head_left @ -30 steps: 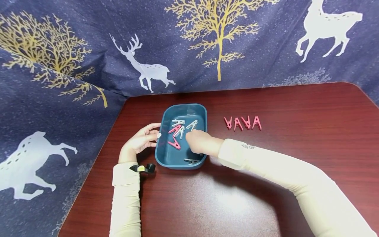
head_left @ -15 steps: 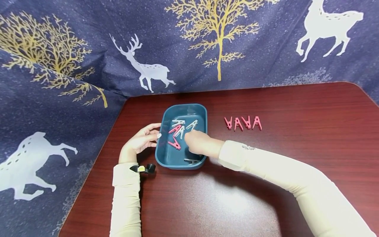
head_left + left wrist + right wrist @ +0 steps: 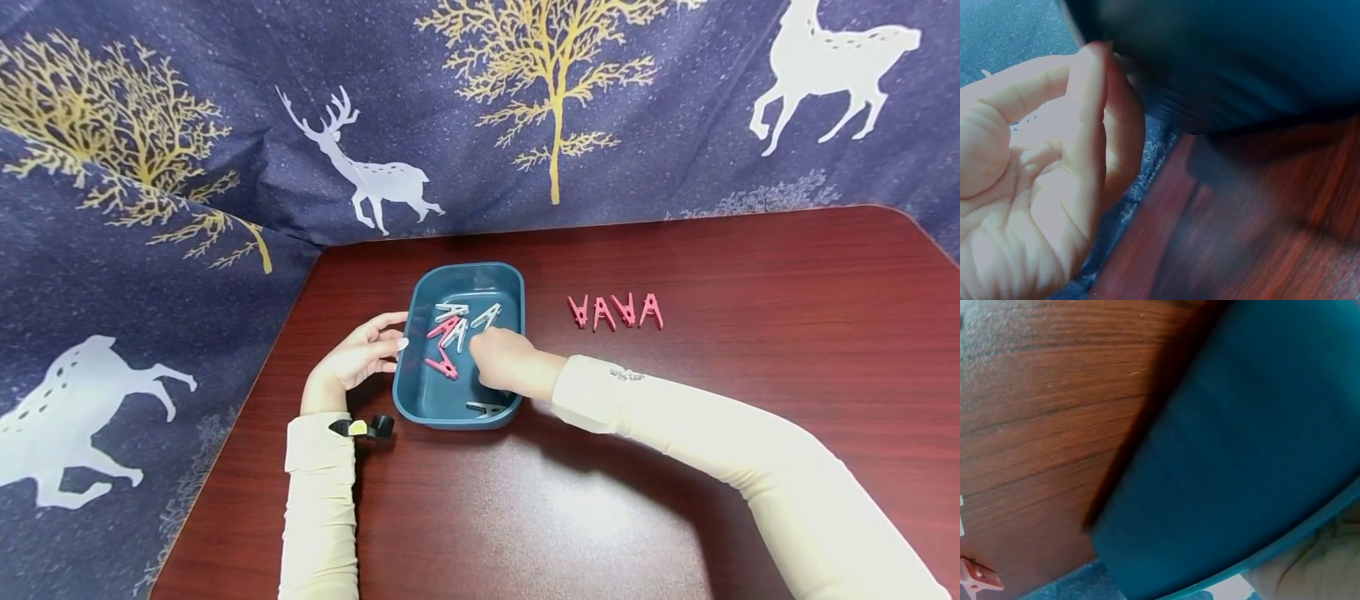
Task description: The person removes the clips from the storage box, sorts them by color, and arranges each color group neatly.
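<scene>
A blue plastic bin point(image 3: 457, 423) stands on the table, with pink clips point(image 3: 444, 365) and white clips point(image 3: 487, 315) lying loose on its floor. Another pale clip point(image 3: 486, 408) lies by its near wall. The left hand point(image 3: 363, 350) touches the bin's outer left wall with its fingertips, the palm and loosely bent fingers showing in the left wrist view. Inside the bin, over its right half, the right hand point(image 3: 510, 360) reaches down across the right rim. Its fingertips are hidden under the hand, so I cannot tell whether they pinch a clip.
Several pink clips point(image 3: 615, 312) lie in a row on the dark red wooden table point(image 3: 585, 508), right of the bin. Behind the table hangs a blue cloth point(image 3: 480, 158) with deer and trees. A black wrist camera point(image 3: 381, 427) sits beside the left sleeve.
The right hand shifts very slightly within the bin. The left hand, the bin and the visible clips keep their places.
</scene>
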### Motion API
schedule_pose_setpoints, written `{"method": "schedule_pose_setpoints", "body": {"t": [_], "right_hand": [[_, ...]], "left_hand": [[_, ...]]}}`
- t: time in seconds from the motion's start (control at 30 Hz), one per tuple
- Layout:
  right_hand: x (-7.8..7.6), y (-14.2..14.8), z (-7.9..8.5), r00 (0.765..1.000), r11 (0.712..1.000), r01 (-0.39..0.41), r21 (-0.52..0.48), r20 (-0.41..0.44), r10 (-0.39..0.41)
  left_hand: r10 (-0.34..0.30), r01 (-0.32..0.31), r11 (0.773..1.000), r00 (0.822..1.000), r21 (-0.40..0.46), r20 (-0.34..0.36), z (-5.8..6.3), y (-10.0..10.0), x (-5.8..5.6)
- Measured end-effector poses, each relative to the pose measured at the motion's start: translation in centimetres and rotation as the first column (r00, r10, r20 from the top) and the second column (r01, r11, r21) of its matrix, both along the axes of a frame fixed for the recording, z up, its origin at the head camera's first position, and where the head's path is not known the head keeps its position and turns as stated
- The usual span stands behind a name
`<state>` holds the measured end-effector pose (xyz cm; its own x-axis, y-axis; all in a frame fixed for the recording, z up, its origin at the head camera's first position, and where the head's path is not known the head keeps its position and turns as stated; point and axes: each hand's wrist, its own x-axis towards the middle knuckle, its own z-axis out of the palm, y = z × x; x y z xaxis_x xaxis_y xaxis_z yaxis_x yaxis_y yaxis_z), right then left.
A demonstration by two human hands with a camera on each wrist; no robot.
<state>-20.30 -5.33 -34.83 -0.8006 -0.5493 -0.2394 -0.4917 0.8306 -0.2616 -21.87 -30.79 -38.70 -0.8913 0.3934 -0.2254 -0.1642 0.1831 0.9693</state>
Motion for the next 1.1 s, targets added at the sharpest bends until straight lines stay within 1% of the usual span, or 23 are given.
{"method": "schedule_pose_setpoints", "body": {"t": [0.13, 0.57, 0.67, 0.9, 1.1], "right_hand": [[0.06, -0.03, -0.24, 1.0, 1.0, -0.001, 0.025, -0.023, 0.002], [-0.01, -0.33, -0.3, 0.999, 0.997, 0.001, 0.076, -0.049, 0.003], [-0.11, -0.41, -0.35, 0.999, 0.998, -0.005, 0.07, -0.047, 0.008], [-0.31, -0.54, -0.63, 0.998, 0.998, -0.062, 0.022, -0.018, 0.063], [-0.45, -0.6, -0.89, 0.998, 0.998, -0.06, -0.003, 0.0, 0.06]], "left_hand": [[0.003, -0.003, 1.0, 1.0, 0.003, 0.002, 0.06, 0.02, 0.04], [0.004, -0.004, 1.0, 1.0, 0.007, 0.01, 0.04, 0.05, -0.02], [0.001, -0.001, 1.0, 1.0, 0.007, 0.008, 0.06, -0.01, -0.02], [0.001, -0.001, 1.0, 1.0, 0.007, 0.01, -0.09, -0.11, -0.13], [0.003, -0.003, 1.0, 1.0, 0.0, 0.01, -0.1, -0.04, -0.15]]}}
